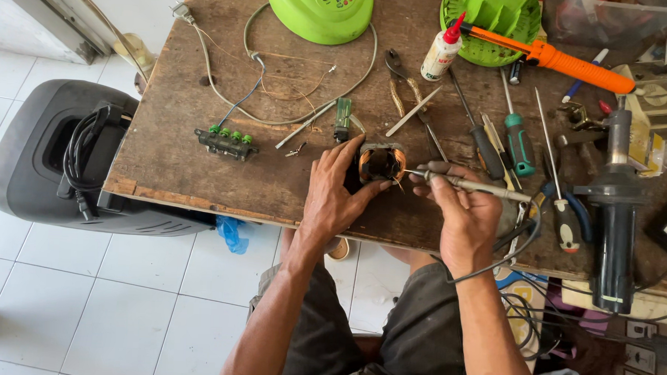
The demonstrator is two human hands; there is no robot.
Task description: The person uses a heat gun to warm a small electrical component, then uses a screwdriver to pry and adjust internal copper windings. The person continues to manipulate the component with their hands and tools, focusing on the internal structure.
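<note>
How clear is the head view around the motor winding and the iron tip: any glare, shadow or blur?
Head view: even daylight, no glare; motor winding sharp, partly shaded and covered by the left hand; soldering iron in the right hand crisp, though its fine tip is small; wide-lens bending shows at the table edges.

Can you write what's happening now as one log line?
left hand: steadies motor stator | right hand: holds soldering iron, tip at stator | surface: wooden table
</note>
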